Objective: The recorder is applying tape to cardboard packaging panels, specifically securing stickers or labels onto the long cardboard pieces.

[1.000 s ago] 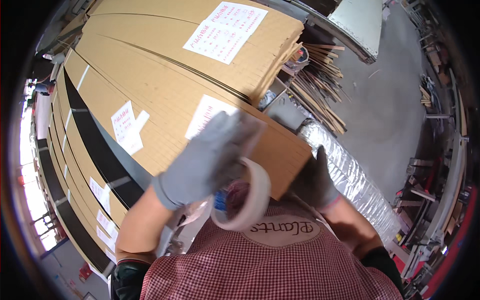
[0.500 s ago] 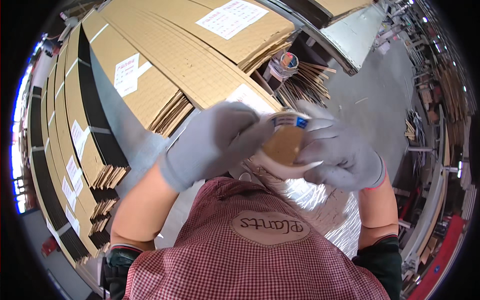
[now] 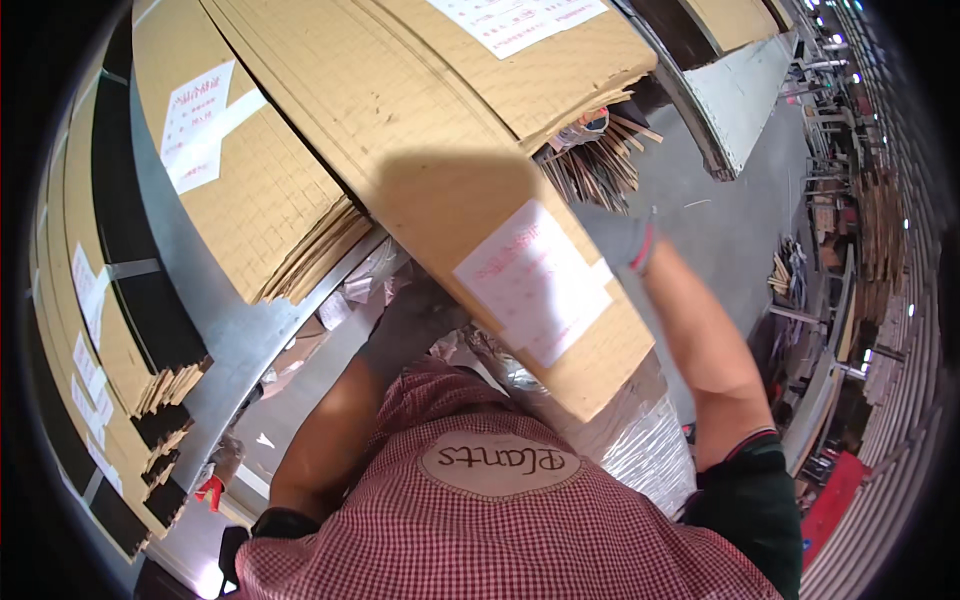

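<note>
Long carton: tan cardboard pkg, running from upper L to lower R, near end jutting toward the person's front; dark shadow across its top.
Carton label: white sheet w/ red print, stuck near that end; smaller white strip beside it.
L hand: grey-gloved, at carton's L edge, in shade; fingers unclear, can't tell how far closed or if gripping.
R hand: gloved, at carton's R side, fingers hidden behind it; grip can't be told.
Just changed: 0.5 s ago both hands were together at a tape roll; now they're apart, one per side of carton, roll out of sight.
Meaning: prob. handling the carton itself now, not tape work.
Below end: foil-wrapped bundle, shiny; checked apron nearest.
L side: neighbouring carton w/ frayed end, on grey metal surface.
R side: thin strips, bunched past the carton; grey floor beyond.
</note>
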Motion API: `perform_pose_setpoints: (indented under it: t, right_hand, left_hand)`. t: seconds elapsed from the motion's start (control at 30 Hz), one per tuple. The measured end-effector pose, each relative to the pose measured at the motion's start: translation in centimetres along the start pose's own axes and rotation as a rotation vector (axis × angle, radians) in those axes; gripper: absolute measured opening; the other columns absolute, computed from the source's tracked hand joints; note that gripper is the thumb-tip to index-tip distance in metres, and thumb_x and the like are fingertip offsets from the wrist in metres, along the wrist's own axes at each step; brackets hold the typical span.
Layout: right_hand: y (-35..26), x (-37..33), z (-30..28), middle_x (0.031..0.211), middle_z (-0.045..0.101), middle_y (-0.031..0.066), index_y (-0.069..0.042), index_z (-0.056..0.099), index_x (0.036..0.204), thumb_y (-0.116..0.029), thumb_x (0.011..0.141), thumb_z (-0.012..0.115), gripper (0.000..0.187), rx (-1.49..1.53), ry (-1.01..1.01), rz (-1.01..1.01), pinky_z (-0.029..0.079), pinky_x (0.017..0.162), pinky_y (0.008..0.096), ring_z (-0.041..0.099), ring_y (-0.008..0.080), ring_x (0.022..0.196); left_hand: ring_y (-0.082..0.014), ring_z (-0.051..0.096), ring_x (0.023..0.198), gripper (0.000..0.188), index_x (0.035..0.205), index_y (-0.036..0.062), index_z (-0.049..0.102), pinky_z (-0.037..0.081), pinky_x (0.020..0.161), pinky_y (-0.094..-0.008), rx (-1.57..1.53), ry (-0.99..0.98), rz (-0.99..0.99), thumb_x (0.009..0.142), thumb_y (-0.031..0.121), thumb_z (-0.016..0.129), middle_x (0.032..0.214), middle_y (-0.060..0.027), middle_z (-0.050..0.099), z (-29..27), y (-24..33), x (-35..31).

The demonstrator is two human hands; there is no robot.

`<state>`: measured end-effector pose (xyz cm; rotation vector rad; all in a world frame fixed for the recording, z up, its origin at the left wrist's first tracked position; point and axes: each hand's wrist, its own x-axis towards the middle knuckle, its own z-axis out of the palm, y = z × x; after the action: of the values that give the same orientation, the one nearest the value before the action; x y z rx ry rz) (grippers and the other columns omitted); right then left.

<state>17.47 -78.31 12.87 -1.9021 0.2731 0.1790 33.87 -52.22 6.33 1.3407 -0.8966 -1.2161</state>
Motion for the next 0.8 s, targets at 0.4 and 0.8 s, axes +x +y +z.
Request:
perform_pose_setpoints:
  t: [0.4,0.8]
  right_hand:
    - [-14.4,-1.2,9.4,0.138,0.041,0.0170,-0.004,0.057,0.125,-0.027,0.057,0.080,0.075,-0.875,0.523,-0.016,0.038,0.086,0.0530,0.040,0.0440,0.115]
    - [-13.0,-7.7,-0.8,0.107,0.067,0.0172,0.001,0.067,0.103,-0.025,0.081,0.070,0.034,0.327,0.642,-0.158,0.049,0.083,0.0384,0.066,0.0246,0.096]
  left_hand:
    - [-0.0174,0.062,0.077,0.039,0.100,0.0042,0.066,0.048,0.067,-0.0297,0.427,-0.414,-0.022,0.074,0.031,0.078,0.087,-0.0064,0.066,-6.8,3.7,-2.1]
    - [-0.0363,0.052,0.116,0.036,0.091,0.0112,0.076,0.034,0.105,-0.0481,0.872,-0.263,0.781,0.084,0.044,0.062,0.111,-0.0205,0.064,1.1,16.4,7.3]
